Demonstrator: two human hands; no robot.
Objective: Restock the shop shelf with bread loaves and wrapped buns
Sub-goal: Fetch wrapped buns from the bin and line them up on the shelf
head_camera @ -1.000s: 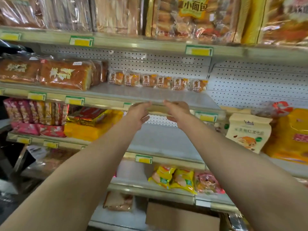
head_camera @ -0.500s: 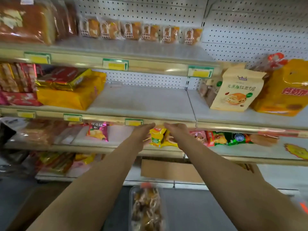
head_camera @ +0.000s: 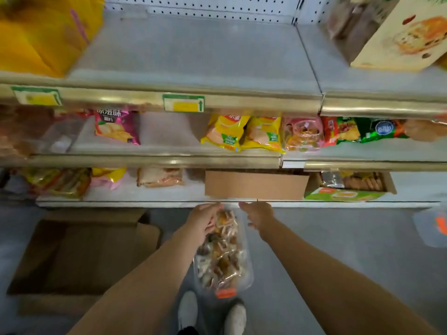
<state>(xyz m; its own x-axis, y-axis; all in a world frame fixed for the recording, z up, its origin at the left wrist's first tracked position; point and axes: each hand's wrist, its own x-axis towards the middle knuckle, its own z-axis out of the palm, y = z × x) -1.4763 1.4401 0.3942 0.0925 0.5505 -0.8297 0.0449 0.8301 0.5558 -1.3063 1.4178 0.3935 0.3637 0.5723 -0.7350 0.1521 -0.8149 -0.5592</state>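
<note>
**Clear tub of buns on floor, hands reaching in**

Clear plastic tub (head_camera: 223, 252) of wrapped buns (head_camera: 225, 238) sits on the floor between the feet and the bottom shelf (head_camera: 145, 201). Both arms reach down to it.

Left hand (head_camera: 204, 220): fingers curled over the tub's far-left rim, touching the top wrappers. Looks like a grip forming on a bun, but can't tell if anything is pinched yet. Right hand (head_camera: 257, 215): at the tub's far-right edge, fingers loosely bent, holding nothing I can see.

Step in hand, my read: pull buns out for the shelf.

How to do it well:
- Take wrappers by the body, not the seal ends; soft goods crush easily.
- Steady the tub with the right hand if it slides on the floor.
- Lift straight up; the brown box (head_camera: 254, 184) on the bottom shelf overhangs just beyond the hands.
- The mid shelf (head_camera: 193, 49) has a wide bare span between the yellow bags (head_camera: 41, 35) and the paper bread bag (head_camera: 406, 37). Likely target, can't confirm.
- Grab several per trip only if the hold is secure.
</note>
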